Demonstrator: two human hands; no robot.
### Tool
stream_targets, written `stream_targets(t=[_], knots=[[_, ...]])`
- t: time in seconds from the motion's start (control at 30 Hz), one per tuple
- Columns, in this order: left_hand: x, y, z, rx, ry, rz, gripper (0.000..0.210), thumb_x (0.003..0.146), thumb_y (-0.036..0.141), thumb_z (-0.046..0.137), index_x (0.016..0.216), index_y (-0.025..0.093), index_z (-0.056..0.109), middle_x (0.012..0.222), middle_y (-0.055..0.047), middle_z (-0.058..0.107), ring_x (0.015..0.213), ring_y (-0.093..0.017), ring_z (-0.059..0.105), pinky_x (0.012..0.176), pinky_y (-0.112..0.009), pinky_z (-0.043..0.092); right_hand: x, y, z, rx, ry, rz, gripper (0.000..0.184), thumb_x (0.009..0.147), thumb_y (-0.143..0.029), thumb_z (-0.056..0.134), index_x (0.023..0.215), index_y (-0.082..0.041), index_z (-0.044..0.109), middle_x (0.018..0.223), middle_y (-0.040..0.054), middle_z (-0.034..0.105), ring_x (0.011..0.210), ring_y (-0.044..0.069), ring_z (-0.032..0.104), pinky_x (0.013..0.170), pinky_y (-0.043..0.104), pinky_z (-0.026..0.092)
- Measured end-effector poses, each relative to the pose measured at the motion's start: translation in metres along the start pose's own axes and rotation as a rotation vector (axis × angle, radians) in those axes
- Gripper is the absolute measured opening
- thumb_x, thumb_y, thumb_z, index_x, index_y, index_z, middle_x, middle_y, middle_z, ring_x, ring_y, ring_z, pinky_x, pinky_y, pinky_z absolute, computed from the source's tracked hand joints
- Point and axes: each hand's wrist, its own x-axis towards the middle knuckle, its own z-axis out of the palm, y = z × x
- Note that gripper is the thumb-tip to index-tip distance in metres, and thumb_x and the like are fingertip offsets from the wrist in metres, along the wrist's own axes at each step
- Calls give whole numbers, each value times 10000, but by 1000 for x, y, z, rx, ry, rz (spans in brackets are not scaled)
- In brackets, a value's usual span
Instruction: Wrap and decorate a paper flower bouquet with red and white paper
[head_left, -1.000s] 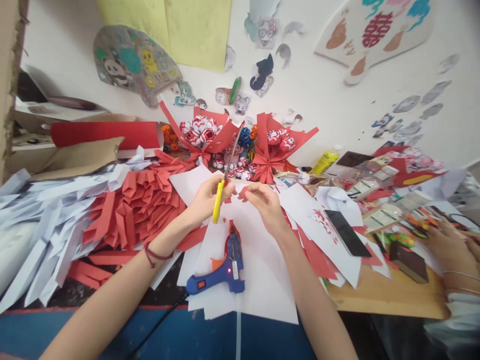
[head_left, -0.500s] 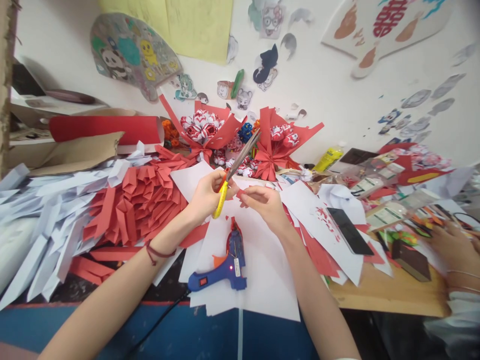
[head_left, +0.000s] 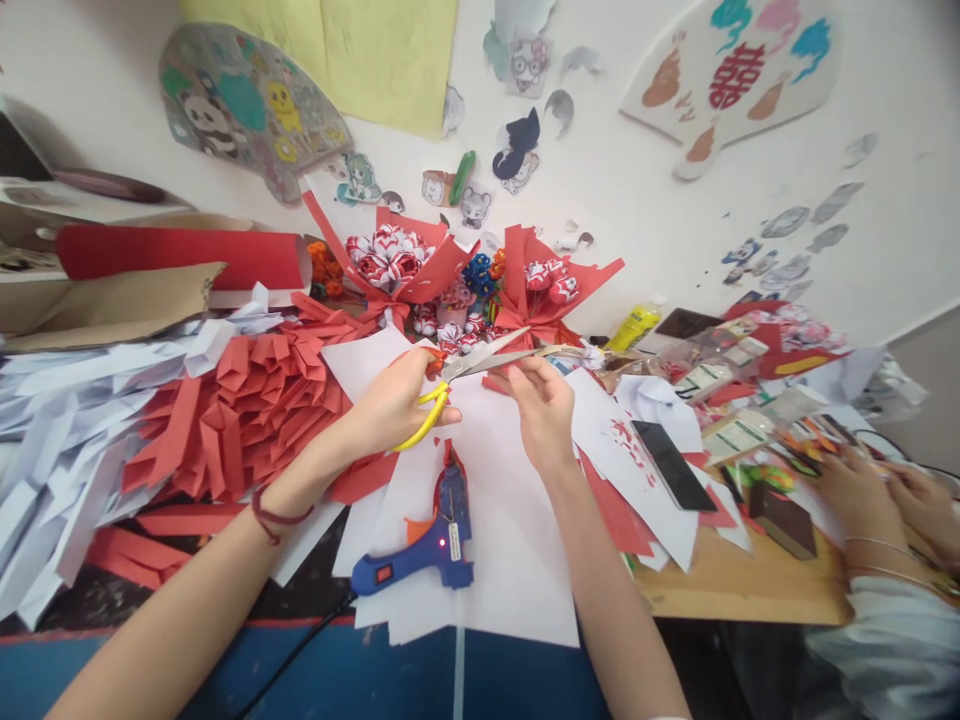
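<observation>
My left hand grips a pair of scissors by the yellow and orange handles. The blades are spread and point right, toward my right hand. Between the right fingertips is a small piece of red paper, mostly hidden by the fingers. Below the hands, a blue hot glue gun lies on white paper sheets, its red light lit. Small red scraps lie near its nozzle.
Folded red paper pieces and folded white paper strips are heaped at left. Two red-wrapped paper flower bouquets stand behind. At right lie a phone, a yellow bottle and another person's hands.
The scissors have swung from upright and closed to nearly level with blades spread, nearer the right hand. The view has shifted somewhat right. A second hand of the other person now shows.
</observation>
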Motion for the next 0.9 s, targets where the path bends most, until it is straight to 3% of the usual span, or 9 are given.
stream_targets(t=[0.3, 0.53, 0.9], knots=[[-1, 2, 0, -12, -72, -61, 372, 804, 531, 666, 876, 220, 476, 761, 19, 566, 643, -175, 508, 613, -288, 343, 0, 1, -3, -50, -4, -37, 248, 809, -391, 762, 929, -201, 657, 941, 29, 713, 934, 186, 680, 950, 387, 568], [-1, 9, 1, -41, -42, 2, 355, 826, 527, 617, 819, 220, 440, 735, 28, 526, 628, -155, 473, 618, -279, 342, 0, -1, -2, -26, -13, -51, 217, 816, -368, 760, 926, -205, 666, 926, 28, 715, 931, 189, 687, 941, 390, 572], [-1, 6, 5, -71, -40, -14, 365, 820, 538, 615, 832, 224, 430, 727, 33, 490, 634, -155, 462, 617, -280, 330, -2, -3, -1, -20, -21, -58, 199, 831, -360, 746, 927, -208, 661, 969, 39, 731, 1010, 208, 689, 951, 393, 570]])
